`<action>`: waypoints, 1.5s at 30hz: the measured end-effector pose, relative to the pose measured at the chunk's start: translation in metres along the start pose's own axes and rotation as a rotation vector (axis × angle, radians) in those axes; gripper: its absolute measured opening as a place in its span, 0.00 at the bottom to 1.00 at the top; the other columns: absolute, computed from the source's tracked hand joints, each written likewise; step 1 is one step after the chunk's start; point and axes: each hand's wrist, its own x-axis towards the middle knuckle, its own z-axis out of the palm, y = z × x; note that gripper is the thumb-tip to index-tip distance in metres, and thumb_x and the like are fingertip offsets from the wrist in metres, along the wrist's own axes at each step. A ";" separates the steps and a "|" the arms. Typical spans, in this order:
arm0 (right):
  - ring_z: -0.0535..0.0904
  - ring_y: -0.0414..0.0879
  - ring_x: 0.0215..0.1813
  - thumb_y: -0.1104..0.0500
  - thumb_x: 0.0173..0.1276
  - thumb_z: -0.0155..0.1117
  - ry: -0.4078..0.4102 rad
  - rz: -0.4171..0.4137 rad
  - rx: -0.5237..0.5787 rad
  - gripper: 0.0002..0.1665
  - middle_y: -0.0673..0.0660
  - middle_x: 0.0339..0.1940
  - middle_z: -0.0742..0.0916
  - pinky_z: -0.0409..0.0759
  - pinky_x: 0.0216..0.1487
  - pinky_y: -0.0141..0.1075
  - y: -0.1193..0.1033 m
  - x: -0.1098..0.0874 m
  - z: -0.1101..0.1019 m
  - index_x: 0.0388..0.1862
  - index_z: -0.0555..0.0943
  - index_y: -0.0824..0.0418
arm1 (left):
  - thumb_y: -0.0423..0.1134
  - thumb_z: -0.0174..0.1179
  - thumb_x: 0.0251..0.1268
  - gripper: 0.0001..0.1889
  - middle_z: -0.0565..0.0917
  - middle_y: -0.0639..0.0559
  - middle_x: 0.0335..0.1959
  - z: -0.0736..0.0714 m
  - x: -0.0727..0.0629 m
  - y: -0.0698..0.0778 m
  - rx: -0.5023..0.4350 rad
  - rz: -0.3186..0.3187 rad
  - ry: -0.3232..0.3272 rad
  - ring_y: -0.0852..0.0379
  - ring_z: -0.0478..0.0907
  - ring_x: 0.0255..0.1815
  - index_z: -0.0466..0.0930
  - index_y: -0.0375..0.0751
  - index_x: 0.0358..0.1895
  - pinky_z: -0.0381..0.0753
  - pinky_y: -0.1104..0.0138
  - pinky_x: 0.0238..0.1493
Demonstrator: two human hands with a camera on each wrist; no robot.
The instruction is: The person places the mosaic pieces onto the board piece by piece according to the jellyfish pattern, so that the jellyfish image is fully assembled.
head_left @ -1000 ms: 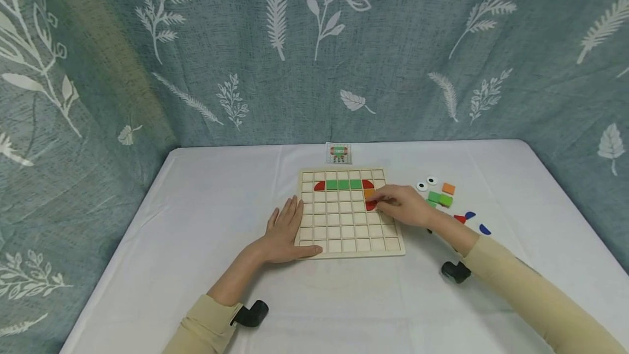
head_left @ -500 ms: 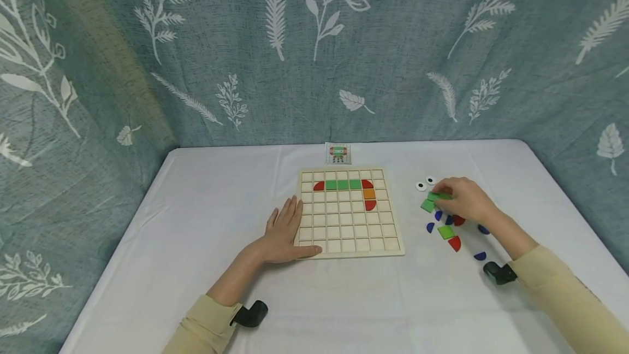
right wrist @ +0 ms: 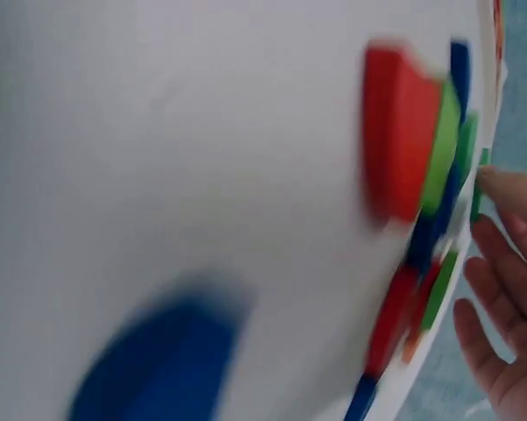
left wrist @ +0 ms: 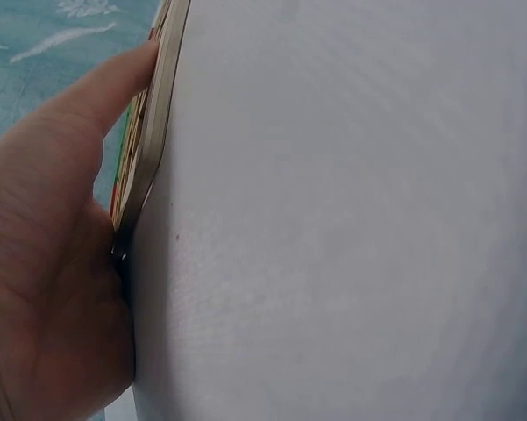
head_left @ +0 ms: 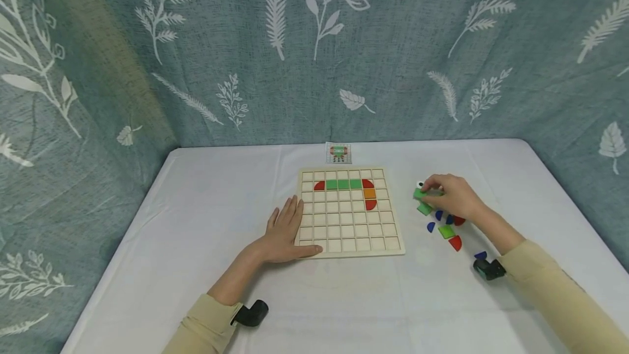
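Observation:
In the head view my left hand [head_left: 280, 236] lies with fingers spread along the left edge of a wooden grid board [head_left: 347, 232], its thumb on the near corner. Set in the board are a row of green squares [head_left: 343, 184] with a red quarter-circle at each end, plus an orange square [head_left: 369, 193] and another red quarter-circle [head_left: 371, 205] down the right side. My right hand [head_left: 454, 195] is over the loose pieces right of the board and pinches a green square tile [head_left: 419, 194] between thumb and fingertips; the right wrist view shows this green tile [right wrist: 478, 197] edge-on.
A small picture card [head_left: 338, 153] lies behind the board. Loose on the white cloth are blue half-circles [head_left: 431, 227], a light green square [head_left: 446, 232], a red quarter-circle [head_left: 455, 243] and an eye disc [head_left: 420, 184]. A patterned curtain [head_left: 304, 97] stands behind the table.
My right hand has left the red quarter-circle on the board, gone right to the loose pieces, and now shifts slightly left with a green square tile. My left hand stays put.

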 end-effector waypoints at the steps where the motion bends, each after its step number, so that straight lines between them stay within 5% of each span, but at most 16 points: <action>1: 0.77 0.57 0.49 0.59 0.65 0.69 0.005 -0.012 0.024 0.09 0.60 0.44 0.85 0.77 0.49 0.52 -0.005 0.003 0.003 0.43 0.84 0.60 | 0.66 0.59 0.60 0.60 0.31 0.38 0.78 0.000 0.000 0.000 0.002 -0.001 0.001 0.46 0.25 0.78 0.31 0.31 0.77 0.27 0.47 0.72; 6: 0.78 0.52 0.49 0.57 0.64 0.71 -0.027 -0.152 0.123 0.07 0.52 0.42 0.86 0.77 0.51 0.48 -0.041 0.020 0.024 0.40 0.84 0.56 | 0.66 0.59 0.60 0.60 0.31 0.39 0.78 -0.002 -0.002 -0.002 0.000 -0.007 0.004 0.46 0.25 0.78 0.31 0.32 0.77 0.27 0.47 0.72; 12: 0.77 0.47 0.44 0.59 0.65 0.70 -0.125 -0.314 0.108 0.03 0.48 0.37 0.85 0.77 0.45 0.43 -0.078 0.037 0.046 0.37 0.85 0.56 | 0.66 0.59 0.60 0.60 0.31 0.39 0.78 -0.001 -0.001 -0.002 -0.011 -0.005 0.002 0.47 0.25 0.78 0.31 0.32 0.77 0.27 0.47 0.72; 23: 0.77 0.50 0.53 0.60 0.68 0.66 -0.123 -0.402 0.096 0.07 0.53 0.49 0.86 0.74 0.54 0.47 -0.078 0.035 0.057 0.43 0.87 0.57 | 0.68 0.58 0.59 0.61 0.30 0.40 0.79 0.004 0.001 -0.005 0.003 -0.002 0.019 0.48 0.25 0.78 0.30 0.33 0.77 0.27 0.49 0.72; 27: 0.77 0.55 0.56 0.61 0.71 0.63 -0.088 -0.385 0.123 0.10 0.57 0.52 0.86 0.74 0.55 0.51 -0.064 0.027 0.042 0.46 0.87 0.59 | 0.69 0.58 0.58 0.61 0.31 0.40 0.79 0.004 0.002 -0.007 -0.013 0.007 0.025 0.48 0.25 0.78 0.31 0.33 0.77 0.27 0.48 0.72; 34: 0.80 0.56 0.49 0.62 0.66 0.67 -0.067 -0.172 -0.018 0.09 0.57 0.45 0.87 0.75 0.52 0.54 -0.025 -0.003 0.004 0.44 0.86 0.61 | 0.70 0.57 0.58 0.61 0.31 0.40 0.79 0.006 0.001 -0.008 0.002 0.005 0.031 0.48 0.25 0.78 0.30 0.34 0.77 0.27 0.48 0.72; 39: 0.78 0.49 0.41 0.58 0.61 0.73 -0.106 -0.052 -0.061 0.14 0.53 0.40 0.85 0.76 0.46 0.48 -0.009 -0.018 -0.001 0.44 0.84 0.62 | 0.67 0.59 0.59 0.61 0.32 0.38 0.78 0.002 0.000 -0.003 -0.016 0.004 0.022 0.45 0.26 0.78 0.32 0.31 0.77 0.27 0.47 0.72; 45: 0.79 0.53 0.48 0.61 0.62 0.72 -0.085 -0.089 0.011 0.13 0.54 0.43 0.85 0.78 0.47 0.48 -0.005 -0.021 0.007 0.45 0.82 0.61 | 0.66 0.59 0.60 0.60 0.33 0.37 0.78 0.001 0.000 -0.001 -0.008 0.003 0.017 0.45 0.27 0.78 0.33 0.31 0.77 0.28 0.46 0.72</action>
